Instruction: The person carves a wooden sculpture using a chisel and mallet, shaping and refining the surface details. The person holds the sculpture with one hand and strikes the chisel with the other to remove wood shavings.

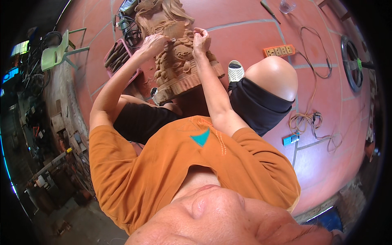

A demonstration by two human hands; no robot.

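A reddish-brown wood carving point(179, 57) with deep, rounded relief stands on the floor between my knees, its thick base point(190, 83) toward me. My left hand point(155, 44) rests at the carving's left side, fingers pinched together against the wood. Whatever they hold, if anything, is too small to make out. On the right side of the carving, my right hand point(201, 41) is closed with its fingers curled in. Its fingertips are partly hidden, so what lies in them does not show.
Left of the carving, a pink basket point(134, 74) holds several chisel-like tools point(117, 58); a corded power tool point(130, 29) lies beyond. Farther left stands a green chair point(53, 57). An orange power strip point(279, 51), its cord point(312, 92), a clear cup point(287, 6) and a wheel point(347, 65) are rightward.
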